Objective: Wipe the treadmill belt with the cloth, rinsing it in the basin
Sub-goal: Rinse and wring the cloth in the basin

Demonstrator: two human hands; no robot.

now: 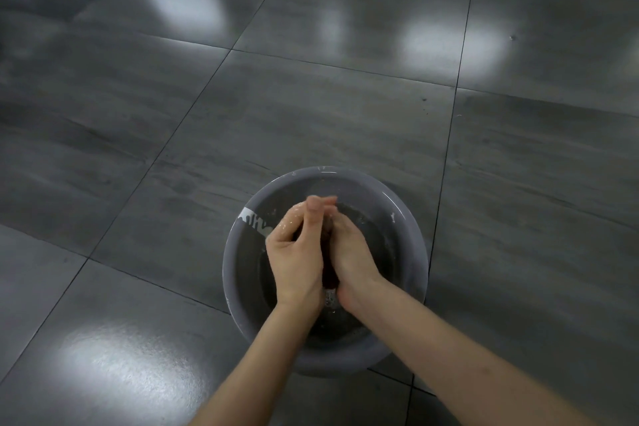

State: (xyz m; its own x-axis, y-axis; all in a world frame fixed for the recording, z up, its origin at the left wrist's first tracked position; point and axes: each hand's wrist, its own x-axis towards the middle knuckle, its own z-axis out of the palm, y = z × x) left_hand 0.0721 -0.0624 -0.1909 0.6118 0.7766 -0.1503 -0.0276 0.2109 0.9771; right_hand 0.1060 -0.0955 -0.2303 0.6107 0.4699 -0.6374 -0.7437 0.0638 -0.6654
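A round grey basin (411,218) with water in it stands on the floor below me. Over its middle, my left hand (294,252) and my right hand (349,252) press together around a dark reddish cloth (328,275). Only a narrow strip of the cloth shows between my palms; the rest is hidden. Water drips from the cloth's lower end into the basin. Both hands look wet. The treadmill is not in view.
Large glossy dark grey floor tiles (311,114) surround the basin on all sides, with bright light reflections. A pale patterned mark (254,220) sits on the basin's left inner wall.
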